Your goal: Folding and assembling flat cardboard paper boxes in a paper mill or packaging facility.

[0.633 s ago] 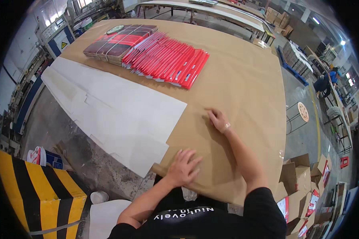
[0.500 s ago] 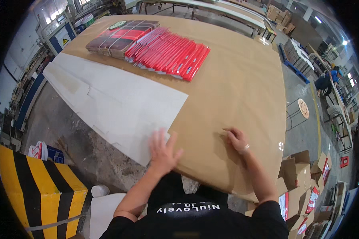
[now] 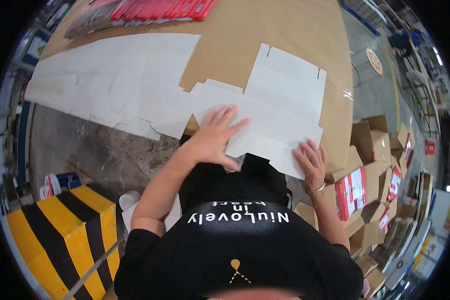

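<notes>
A flat white die-cut cardboard box blank (image 3: 270, 109), with creases, slots and flaps, lies at the near edge of the brown-covered table (image 3: 330, 37). My left hand (image 3: 214, 134) rests on its left part with the fingers spread. My right hand (image 3: 311, 159) lies on the blank's near right corner, fingers stretched out and slightly apart. To the left are more white cardboard blanks (image 3: 120, 75), lying flat and reaching past the table's near left edge. The blank under my hands meets or slightly overlaps them.
Red flat packets (image 3: 160, 9) stand in a row at the far left, beside a plaid bundle (image 3: 92, 21). A yellow-and-black striped block (image 3: 60, 225) is at the lower left. Open brown cartons (image 3: 370, 140) crowd the right side, near a round stool (image 3: 374, 61).
A white box blank now lies on the table before me. Both hands have come onto it, the right one nearer my body. The view has tilted down toward me.
</notes>
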Action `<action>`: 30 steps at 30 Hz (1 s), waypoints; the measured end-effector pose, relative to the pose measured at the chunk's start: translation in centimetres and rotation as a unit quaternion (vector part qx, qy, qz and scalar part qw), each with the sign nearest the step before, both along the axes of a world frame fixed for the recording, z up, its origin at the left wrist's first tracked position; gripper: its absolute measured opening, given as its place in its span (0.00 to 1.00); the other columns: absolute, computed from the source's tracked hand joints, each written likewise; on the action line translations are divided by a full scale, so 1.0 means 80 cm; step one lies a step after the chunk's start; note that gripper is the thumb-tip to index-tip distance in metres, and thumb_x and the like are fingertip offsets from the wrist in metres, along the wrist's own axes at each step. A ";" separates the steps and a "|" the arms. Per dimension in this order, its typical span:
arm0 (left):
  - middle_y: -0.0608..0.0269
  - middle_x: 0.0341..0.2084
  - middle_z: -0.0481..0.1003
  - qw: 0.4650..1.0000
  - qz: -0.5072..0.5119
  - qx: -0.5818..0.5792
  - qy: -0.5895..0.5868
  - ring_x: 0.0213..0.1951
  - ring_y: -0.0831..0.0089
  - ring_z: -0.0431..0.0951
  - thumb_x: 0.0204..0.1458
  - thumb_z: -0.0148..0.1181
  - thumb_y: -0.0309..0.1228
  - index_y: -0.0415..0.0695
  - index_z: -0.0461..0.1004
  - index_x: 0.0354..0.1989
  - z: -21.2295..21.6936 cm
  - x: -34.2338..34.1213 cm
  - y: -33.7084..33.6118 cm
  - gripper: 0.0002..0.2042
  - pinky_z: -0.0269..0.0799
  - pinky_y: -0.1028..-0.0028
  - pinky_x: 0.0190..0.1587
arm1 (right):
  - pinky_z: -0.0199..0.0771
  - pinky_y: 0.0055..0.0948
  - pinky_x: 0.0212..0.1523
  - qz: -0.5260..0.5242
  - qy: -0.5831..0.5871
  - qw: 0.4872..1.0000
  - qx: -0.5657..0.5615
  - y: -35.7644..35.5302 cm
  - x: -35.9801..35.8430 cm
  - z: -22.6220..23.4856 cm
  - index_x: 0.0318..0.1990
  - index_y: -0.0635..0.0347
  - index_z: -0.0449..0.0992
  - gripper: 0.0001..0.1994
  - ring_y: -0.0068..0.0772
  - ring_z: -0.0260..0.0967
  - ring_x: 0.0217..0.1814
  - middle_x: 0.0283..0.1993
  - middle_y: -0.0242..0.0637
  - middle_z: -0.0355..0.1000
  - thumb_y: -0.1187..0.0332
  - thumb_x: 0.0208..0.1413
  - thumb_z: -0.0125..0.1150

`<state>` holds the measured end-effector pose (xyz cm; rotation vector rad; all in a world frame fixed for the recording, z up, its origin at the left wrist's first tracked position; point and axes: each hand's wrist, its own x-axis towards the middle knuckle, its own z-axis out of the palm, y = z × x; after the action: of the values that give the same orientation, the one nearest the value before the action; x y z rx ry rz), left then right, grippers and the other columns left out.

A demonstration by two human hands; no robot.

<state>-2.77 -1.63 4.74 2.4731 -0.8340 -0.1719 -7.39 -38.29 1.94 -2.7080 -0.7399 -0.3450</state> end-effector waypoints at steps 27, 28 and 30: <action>0.51 0.56 0.67 0.985 0.100 0.139 -0.015 0.54 0.43 0.69 0.47 0.70 0.35 0.63 0.66 0.67 -0.014 0.017 -0.026 0.35 0.69 0.50 0.57 | 0.50 0.60 0.68 0.075 -0.046 0.995 -0.041 0.096 0.045 0.000 0.57 0.32 0.75 0.23 0.34 0.65 0.54 0.49 0.29 0.64 0.57 0.51 0.68; 0.47 0.58 0.65 0.982 0.074 0.172 -0.035 0.55 0.38 0.67 0.45 0.72 0.38 0.67 0.64 0.68 -0.002 -0.003 -0.045 0.38 0.67 0.44 0.56 | 0.56 0.59 0.65 0.082 -0.051 0.995 -0.021 0.097 0.043 0.012 0.55 0.36 0.75 0.20 0.36 0.66 0.52 0.47 0.30 0.66 0.57 0.53 0.68; 0.43 0.60 0.63 0.977 0.044 0.202 -0.057 0.57 0.33 0.65 0.43 0.74 0.42 0.72 0.63 0.69 0.003 -0.027 -0.057 0.40 0.65 0.37 0.55 | 0.62 0.58 0.61 0.085 -0.056 0.995 -0.003 0.098 0.026 0.015 0.53 0.40 0.75 0.18 0.37 0.68 0.49 0.45 0.31 0.67 0.56 0.54 0.67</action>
<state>-4.92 -6.21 4.97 2.9197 -0.7964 -0.1844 -5.30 -30.48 3.17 -2.6236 -0.9972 -0.4571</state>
